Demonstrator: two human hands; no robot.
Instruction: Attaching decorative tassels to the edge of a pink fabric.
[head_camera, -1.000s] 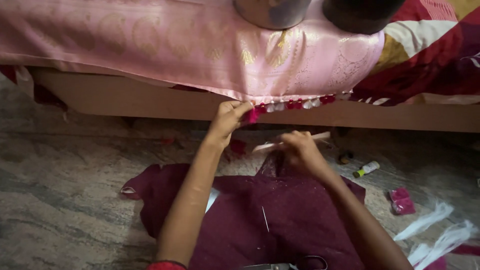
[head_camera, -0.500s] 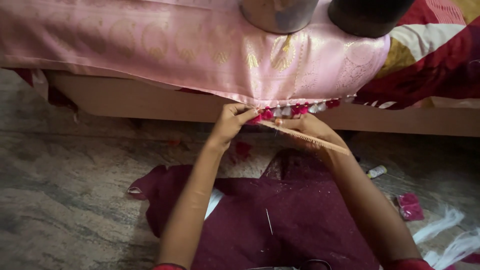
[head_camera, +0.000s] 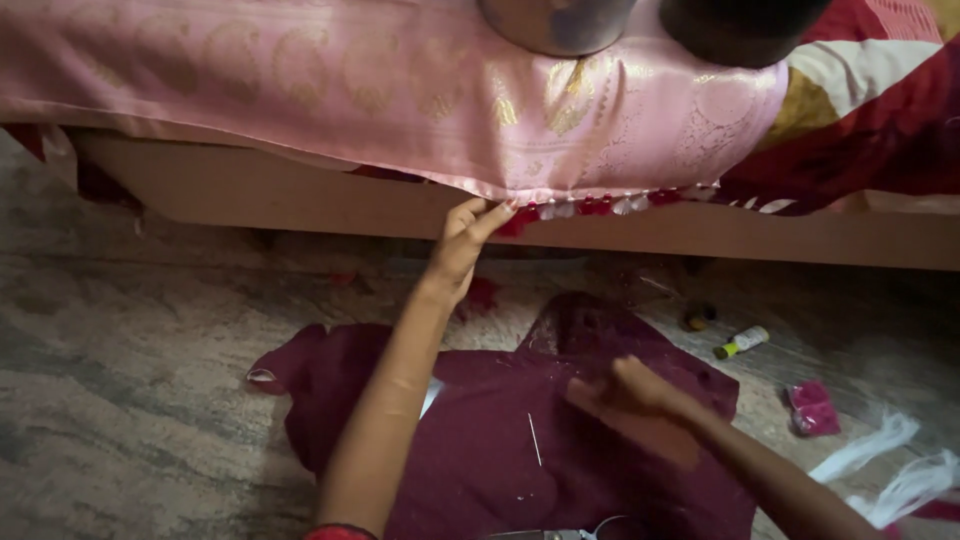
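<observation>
**While pinching a tasselled hem: one hand up, one hand down**

Though draped wide over the bed (head_camera: 300, 200), pink cloth (head_camera: 350, 90) gathered at one spot only: left hand (head_camera: 465, 240) raised to the hanging edge, fingertips closed on it just beside the row of red and white tassels (head_camera: 600, 207), apparently to keep that stretch of hem taut and within reach. Lower and to the right, maroon garment (head_camera: 480, 440) spread flat on the floor (head_camera: 120, 400), likely as a working surface under both arms. Resting on it, one thin needle (head_camera: 534, 440). Right hand (head_camera: 625, 390) blurred low over the maroon garment, fingers curled; cannot tell whether anything is held in them. Further right on the floor, one small white bottle with a yellow cap (head_camera: 742, 342), one pink packet (head_camera: 812, 408), and two loose white strips (head_camera: 880, 460), kept near but well apart from the hem.

Counted: two hands, one pink cloth, one maroon garment, one needle, one bottle, one packet, two strips, two dark round vessels (head_camera: 650, 20) weighing down the cloth on the bed.
</observation>
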